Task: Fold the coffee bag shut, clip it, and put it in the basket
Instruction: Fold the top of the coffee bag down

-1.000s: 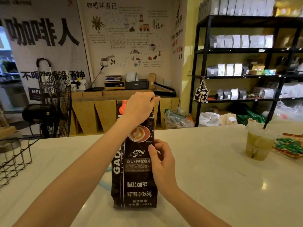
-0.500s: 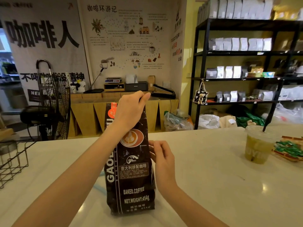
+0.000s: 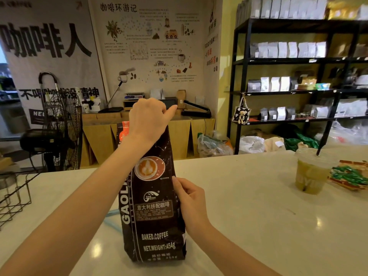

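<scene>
Hands first: the left hand is clenched over the top of the coffee bag, and the right hand presses its fingers against the bag's right edge at mid-height, steadying it. Going from the biggest thing down, the white table carries everything; the bag stands upright on it, near the front edge and between the forearms. At the far left edge of the table sits the wire basket, well apart from the bag. To the right stands an iced drink cup, also well apart. No clip can be made out with certainty; a pale blue strip shows just behind the bag's left side, too hidden to name.

The step in hand looks like the fold. To do it well, the top should be flattened so air escapes, then rolled down evenly in a straight crease, while the right hand keeps the body from tipping.
</scene>
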